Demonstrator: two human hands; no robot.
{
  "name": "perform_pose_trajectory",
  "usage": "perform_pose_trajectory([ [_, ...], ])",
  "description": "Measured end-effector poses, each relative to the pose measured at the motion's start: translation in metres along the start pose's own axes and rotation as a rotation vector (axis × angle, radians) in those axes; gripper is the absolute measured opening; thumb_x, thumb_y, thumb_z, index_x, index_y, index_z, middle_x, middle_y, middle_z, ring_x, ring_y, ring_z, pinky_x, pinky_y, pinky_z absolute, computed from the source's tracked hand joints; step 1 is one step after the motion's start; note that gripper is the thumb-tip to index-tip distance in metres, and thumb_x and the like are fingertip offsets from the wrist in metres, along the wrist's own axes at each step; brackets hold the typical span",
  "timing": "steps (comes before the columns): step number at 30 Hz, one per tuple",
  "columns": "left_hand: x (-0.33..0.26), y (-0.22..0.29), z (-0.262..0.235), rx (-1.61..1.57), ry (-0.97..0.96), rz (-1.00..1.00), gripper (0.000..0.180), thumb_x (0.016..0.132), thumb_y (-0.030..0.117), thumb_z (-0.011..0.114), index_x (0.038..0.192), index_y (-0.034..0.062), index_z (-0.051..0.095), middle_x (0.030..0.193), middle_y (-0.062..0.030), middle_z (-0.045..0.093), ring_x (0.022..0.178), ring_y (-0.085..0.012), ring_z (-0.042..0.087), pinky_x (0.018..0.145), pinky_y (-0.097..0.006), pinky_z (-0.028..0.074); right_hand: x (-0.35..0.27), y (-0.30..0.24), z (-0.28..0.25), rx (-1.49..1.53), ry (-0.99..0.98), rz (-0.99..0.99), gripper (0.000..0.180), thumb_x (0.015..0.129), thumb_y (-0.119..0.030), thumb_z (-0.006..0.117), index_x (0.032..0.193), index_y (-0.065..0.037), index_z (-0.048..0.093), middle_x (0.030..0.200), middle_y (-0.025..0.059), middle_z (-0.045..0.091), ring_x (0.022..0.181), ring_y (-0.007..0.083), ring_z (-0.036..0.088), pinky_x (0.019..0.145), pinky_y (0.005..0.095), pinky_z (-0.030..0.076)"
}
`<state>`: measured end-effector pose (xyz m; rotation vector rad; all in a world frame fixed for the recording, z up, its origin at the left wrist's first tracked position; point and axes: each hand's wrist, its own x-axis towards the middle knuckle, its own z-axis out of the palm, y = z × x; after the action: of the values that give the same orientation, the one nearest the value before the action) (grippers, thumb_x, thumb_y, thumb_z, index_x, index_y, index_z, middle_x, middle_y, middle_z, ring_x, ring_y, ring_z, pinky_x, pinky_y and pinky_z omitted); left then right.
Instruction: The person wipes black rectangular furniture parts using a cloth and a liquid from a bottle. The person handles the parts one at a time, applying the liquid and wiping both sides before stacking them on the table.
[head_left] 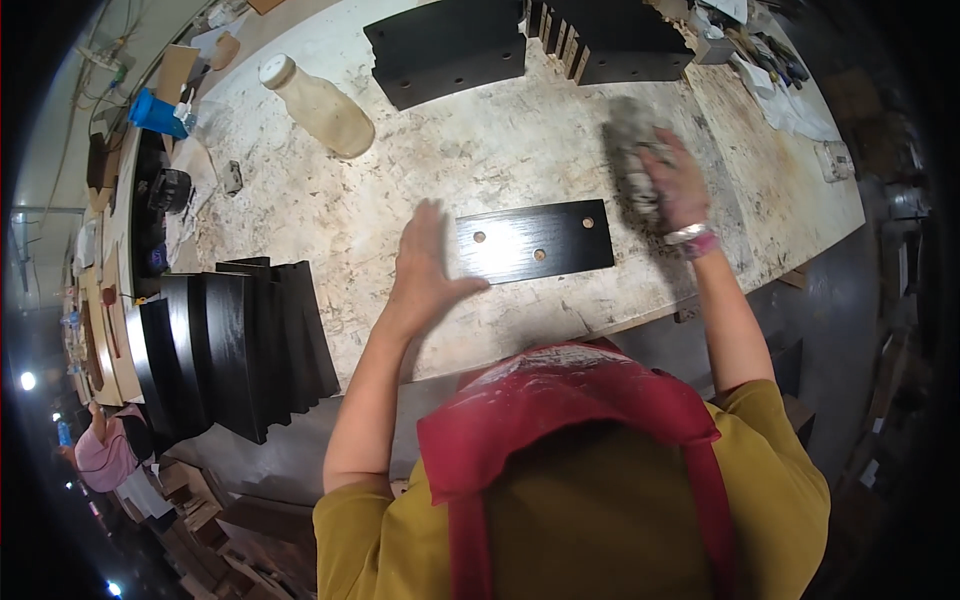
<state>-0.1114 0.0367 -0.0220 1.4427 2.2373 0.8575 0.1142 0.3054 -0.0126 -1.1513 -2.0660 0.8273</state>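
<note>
A glossy black board (510,256) with three round holes lies flat on the stained white worktable (480,345). At its left end rests my left hand (420,265), fingers stretched out and the thumb along the near corner. To the right of the board, apart from it, my right hand (682,185) is closed on a crumpled greyish rag (634,165). The rag is smeared by motion, and part of it is hidden by the fingers.
Black boards (240,340) stand stacked at the table's left edge. More black panels (450,55) and a black stack (625,45) sit at the far side. A cloudy plastic bottle (325,112) stands beyond my left hand. Hand tools (775,60) lie far right. A person (105,450) works at far left.
</note>
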Motion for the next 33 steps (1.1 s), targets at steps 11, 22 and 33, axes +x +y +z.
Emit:
perform_pose_trajectory([
  [11,0.001,-0.019,0.029,-0.090,-0.026,0.215,0.102,0.053,0.026,0.086,0.139,0.0060,0.035,0.134,-0.0180,0.043,0.125,-0.0350,0.042,0.103,-0.046,0.031,-0.009,-0.001,0.033,-0.436,-0.206,0.065,0.034,0.081,-0.012,0.061,0.115,-0.008,0.061,0.090,0.0159,0.068,0.076,0.0293,0.066,0.068,0.0363,0.054],
  [22,0.001,-0.025,0.039,0.016,0.060,0.258,0.104,0.051,0.026,0.088,0.137,0.0032,0.035,0.132,-0.0194,0.044,0.122,-0.0361,0.044,0.101,-0.044,0.034,-0.028,-0.009,0.047,-0.365,-0.274,0.131,0.019,0.081,-0.016,0.060,0.096,-0.006,0.064,0.091,0.0166,0.066,0.076,0.0314,0.064,0.067,0.0389,0.053],
  [33,0.001,-0.024,0.038,0.044,0.044,0.251,0.103,0.053,0.030,0.086,0.139,0.0050,0.035,0.131,-0.0172,0.043,0.117,-0.0360,0.045,0.098,-0.044,0.036,-0.024,0.026,0.014,-0.436,-0.162,0.100,0.032,0.078,-0.017,0.065,0.108,-0.005,0.063,0.113,0.0165,0.062,0.102,0.0330,0.061,0.087,0.0381,0.049],
])
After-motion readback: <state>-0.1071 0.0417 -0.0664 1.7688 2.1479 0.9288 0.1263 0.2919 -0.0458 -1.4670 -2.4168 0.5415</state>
